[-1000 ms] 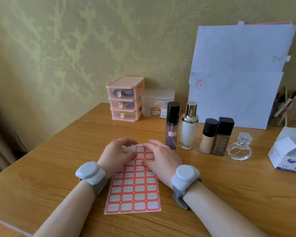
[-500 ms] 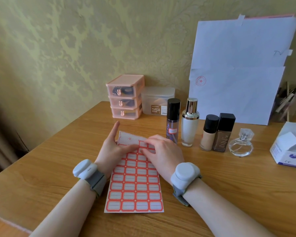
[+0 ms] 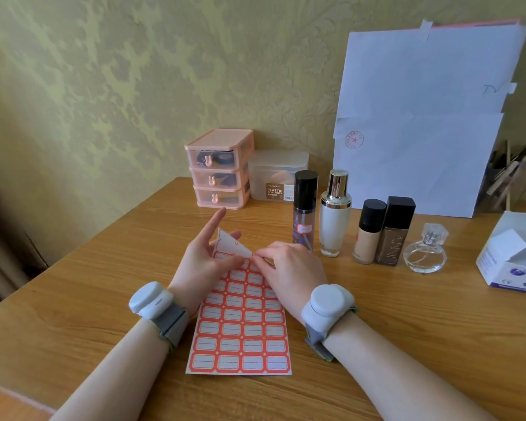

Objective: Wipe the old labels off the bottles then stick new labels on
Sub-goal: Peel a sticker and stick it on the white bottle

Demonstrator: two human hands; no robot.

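My left hand [image 3: 202, 264] holds the bent-up far corner of the label sheet [image 3: 240, 323] between thumb and fingers, with the index finger straight. My right hand [image 3: 289, 268] pinches that corner's edge. Just beyond the sheet's far right corner, five bottles [image 3: 334, 220] stand in a row.

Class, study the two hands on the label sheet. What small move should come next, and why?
Probably the right hand should peel one label free. The left hand holds the top corner of the label sheet bent back, the right pinches at that bent edge, and the white pump bottle shows no label.
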